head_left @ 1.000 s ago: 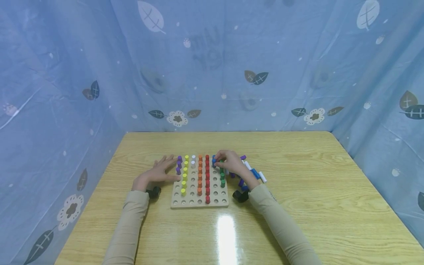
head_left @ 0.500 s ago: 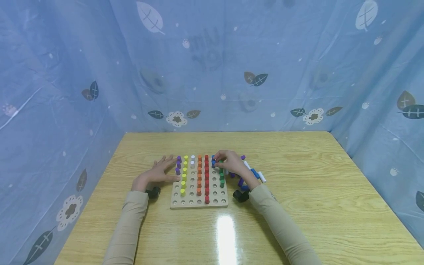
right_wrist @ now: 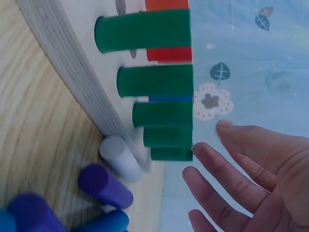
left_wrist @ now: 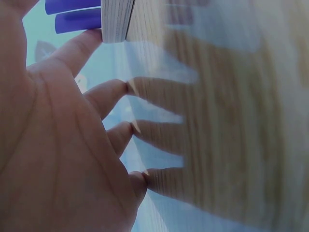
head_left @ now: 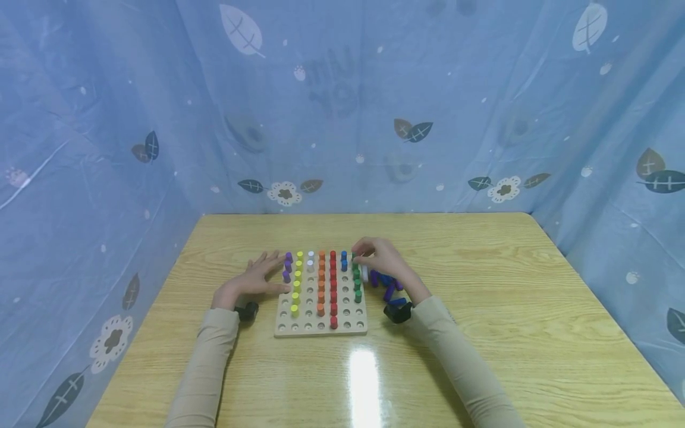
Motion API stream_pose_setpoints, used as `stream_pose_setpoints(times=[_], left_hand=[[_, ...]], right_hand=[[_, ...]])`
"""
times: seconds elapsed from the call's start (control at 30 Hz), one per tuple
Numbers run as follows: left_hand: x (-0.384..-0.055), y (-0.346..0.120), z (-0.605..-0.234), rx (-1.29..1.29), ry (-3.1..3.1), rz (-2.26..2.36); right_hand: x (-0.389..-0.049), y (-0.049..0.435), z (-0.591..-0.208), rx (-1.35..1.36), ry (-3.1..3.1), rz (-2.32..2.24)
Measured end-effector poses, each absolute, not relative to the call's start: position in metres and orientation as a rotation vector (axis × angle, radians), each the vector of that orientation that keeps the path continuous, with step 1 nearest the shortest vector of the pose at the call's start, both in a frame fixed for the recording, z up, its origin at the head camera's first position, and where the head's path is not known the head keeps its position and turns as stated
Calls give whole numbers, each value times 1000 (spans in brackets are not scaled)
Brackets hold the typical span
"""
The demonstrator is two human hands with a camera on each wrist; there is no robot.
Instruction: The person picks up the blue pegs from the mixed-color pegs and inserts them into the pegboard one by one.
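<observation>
Square pale-wood pegboard (head_left: 321, 333), edge touched by left hand (head_left: 254, 280), grip spread, green cylindrical pegs (right_wrist: 155, 80) flanked by right hand (head_left: 386, 258), grip parted, faint lettering (head_left: 336, 83) blurred on blue leaf-patterned curtain (head_left: 455, 77).

Blue curtain (head_left: 348, 107) (leaf-printed), wooden table (head_left: 481, 273)

blue curtain (head_left: 460, 77) | two faint lines of lettering (head_left: 333, 82) | wording unreadable

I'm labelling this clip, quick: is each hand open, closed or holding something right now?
Left hand: open, fingers spread at the board.
Right hand: open beside the green pegs, holding nothing.
</observation>
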State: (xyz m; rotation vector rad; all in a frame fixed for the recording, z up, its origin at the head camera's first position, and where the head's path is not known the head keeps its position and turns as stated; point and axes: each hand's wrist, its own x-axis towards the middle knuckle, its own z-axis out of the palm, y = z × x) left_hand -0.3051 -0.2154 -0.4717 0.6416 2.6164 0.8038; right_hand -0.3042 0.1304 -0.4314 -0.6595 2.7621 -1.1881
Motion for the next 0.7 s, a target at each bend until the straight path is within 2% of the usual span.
stream_pose_setpoints(times=[0.7], left_hand=[[-305, -216, -475, 652, 2623, 810]], right_hand=[[-299, 166, -432, -700, 2775, -1192]])
